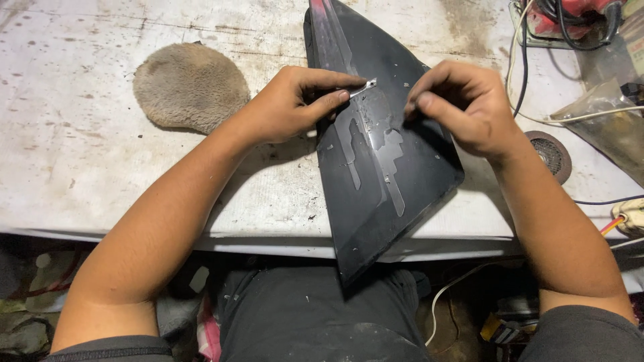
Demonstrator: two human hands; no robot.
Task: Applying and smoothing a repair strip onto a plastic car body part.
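Black triangular panel (386, 167) lying on the white counter (80, 167), its tip overhanging the near edge. Left hand (292, 104) pinches a small metal strip (362, 88) against the panel; right hand (463, 104) presses the panel's right edge, fingers curled. Fuzzy pad (191, 86) lies left.

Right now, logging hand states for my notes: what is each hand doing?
Left hand: closed, pinching a small metal strip against the black panel.
Right hand: fingers curled, pressing the panel's edge.
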